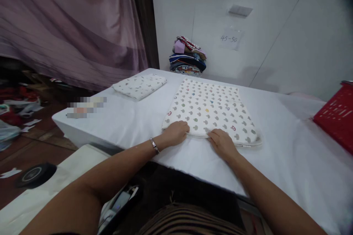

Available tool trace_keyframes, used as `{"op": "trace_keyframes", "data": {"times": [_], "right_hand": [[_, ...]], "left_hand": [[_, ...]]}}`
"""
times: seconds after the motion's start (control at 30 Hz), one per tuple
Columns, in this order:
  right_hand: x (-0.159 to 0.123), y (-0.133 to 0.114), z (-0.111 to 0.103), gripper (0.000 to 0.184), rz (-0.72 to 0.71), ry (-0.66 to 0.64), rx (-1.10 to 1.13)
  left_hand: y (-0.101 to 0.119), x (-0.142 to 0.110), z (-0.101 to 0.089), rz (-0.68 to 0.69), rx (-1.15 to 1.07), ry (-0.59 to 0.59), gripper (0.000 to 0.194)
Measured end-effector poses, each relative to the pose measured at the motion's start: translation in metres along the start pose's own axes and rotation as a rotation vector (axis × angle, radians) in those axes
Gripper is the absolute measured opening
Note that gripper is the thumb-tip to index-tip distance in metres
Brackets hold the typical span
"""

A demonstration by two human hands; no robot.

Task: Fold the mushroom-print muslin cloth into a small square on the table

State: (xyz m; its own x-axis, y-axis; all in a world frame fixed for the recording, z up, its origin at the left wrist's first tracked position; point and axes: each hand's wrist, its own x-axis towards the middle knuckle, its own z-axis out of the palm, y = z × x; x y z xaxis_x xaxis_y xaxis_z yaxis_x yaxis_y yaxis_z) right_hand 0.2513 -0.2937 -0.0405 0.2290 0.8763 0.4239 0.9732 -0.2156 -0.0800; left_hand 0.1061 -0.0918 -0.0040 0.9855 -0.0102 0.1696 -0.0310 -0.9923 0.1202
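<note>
A folded white cloth [212,112] printed with grey mushroom shapes and a few coloured ones lies flat in front of me. My left hand [176,133], with a bracelet at its wrist, grips the near edge toward the left corner, its fingers closed and the thumb hidden. Along the same edge, right of the middle, my right hand [221,142] pinches the cloth between thumb and fingers. Several layers show at the near right corner. To the left lies a second folded white cloth [140,86] with small dark prints, apart from both hands.
The white-covered table [286,147] runs under the cloths. A red plastic basket [338,112] stands at its right end. A pile of folded fabrics [188,60] sits by the wall behind. Pink drapery [82,18] hangs at left; a dark round object [35,175] rests lower left.
</note>
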Motion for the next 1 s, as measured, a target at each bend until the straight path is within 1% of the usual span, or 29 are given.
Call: {"op": "trace_keyframes", "data": {"times": [0.17, 0.3, 0.37, 0.5, 0.6, 0.7, 0.8, 0.9, 1.0], "right_hand": [[0.0, 0.0, 0.0, 0.023, -0.008, -0.012, 0.002], [0.0, 0.0, 0.0, 0.023, -0.011, 0.007, 0.011], [0.0, 0.0, 0.001, 0.023, -0.013, 0.011, 0.009], [0.0, 0.001, 0.001, 0.024, -0.012, 0.002, -0.005], [0.0, 0.001, 0.001, 0.023, -0.015, 0.005, -0.008], [0.0, 0.001, 0.001, 0.023, -0.024, 0.018, 0.0], [0.0, 0.001, 0.001, 0.022, -0.028, 0.024, 0.002], [0.0, 0.0, 0.001, 0.022, -0.015, 0.009, 0.002], [0.0, 0.0, 0.001, 0.022, 0.002, -0.011, 0.002]], "left_hand": [[0.0, -0.001, -0.002, -0.052, -0.067, -0.008, 0.012], [-0.001, 0.0, -0.003, -0.071, -0.109, -0.006, 0.01], [-0.001, 0.003, -0.005, -0.096, -0.13, -0.036, 0.01], [-0.002, 0.012, -0.011, -0.171, -0.152, -0.133, 0.012], [-0.005, 0.018, -0.012, -0.195, -0.158, -0.164, 0.013], [-0.01, 0.019, -0.011, -0.209, -0.214, -0.192, 0.017], [-0.016, 0.017, -0.01, -0.201, -0.303, -0.211, 0.021], [-0.018, 0.015, -0.011, -0.152, -0.359, -0.191, 0.018], [-0.017, 0.014, -0.012, -0.104, -0.358, -0.169, 0.015]]}}
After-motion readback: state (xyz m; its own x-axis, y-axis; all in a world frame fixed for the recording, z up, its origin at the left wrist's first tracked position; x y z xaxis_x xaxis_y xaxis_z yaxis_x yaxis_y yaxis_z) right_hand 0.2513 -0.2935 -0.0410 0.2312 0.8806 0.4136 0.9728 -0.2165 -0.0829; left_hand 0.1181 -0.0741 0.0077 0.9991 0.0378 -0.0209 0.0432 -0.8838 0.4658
